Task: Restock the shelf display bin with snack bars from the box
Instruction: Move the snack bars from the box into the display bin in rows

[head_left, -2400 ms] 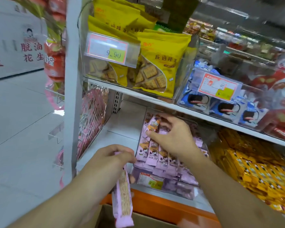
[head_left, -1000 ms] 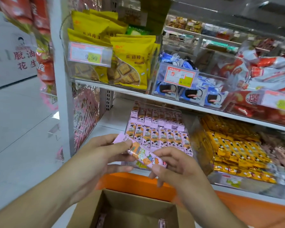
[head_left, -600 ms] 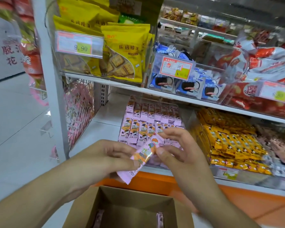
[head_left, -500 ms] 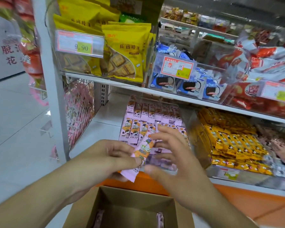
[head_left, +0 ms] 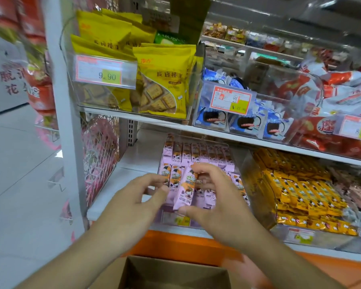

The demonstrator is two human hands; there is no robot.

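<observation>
A: Okay, quick pass. Right hand (head_left: 215,202) pinches a pink snack bar (head_left: 186,189), fingers at the top end, thumb at the bottom end. Bar is near upright, over the front of the display bin (head_left: 229,146).

B: Left hand (head_left: 138,202)?

A: Fingers spread and loosely bent, tips just beside the bar's left edge, over the bin's front-left corner. Holds nothing that I can see; contact with the bar, cannot tell.

B: Bin contents?

A: Rows of the same pink bars (head_left: 196,153), laid lengthwise, back row neat, front rows partly hidden behind the hands. Clear plastic bin, on the lower shelf (head_left: 133,161), price tag on its front mostly covered.

B: Box?

A: Cardboard box (head_left: 171,272) at the bottom edge, flaps open, below the orange shelf base (head_left: 175,245). Inside too dark to tell.

B: Neighbours?

A: Yellow bars (head_left: 300,190) in the bin just right. Upper shelf: yellow biscuit bags (head_left: 163,80) behind a 9.90 tag (head_left: 104,73), blue packets (head_left: 244,122) next, red packs (head_left: 331,101) far right. Slight blur all over.
</observation>
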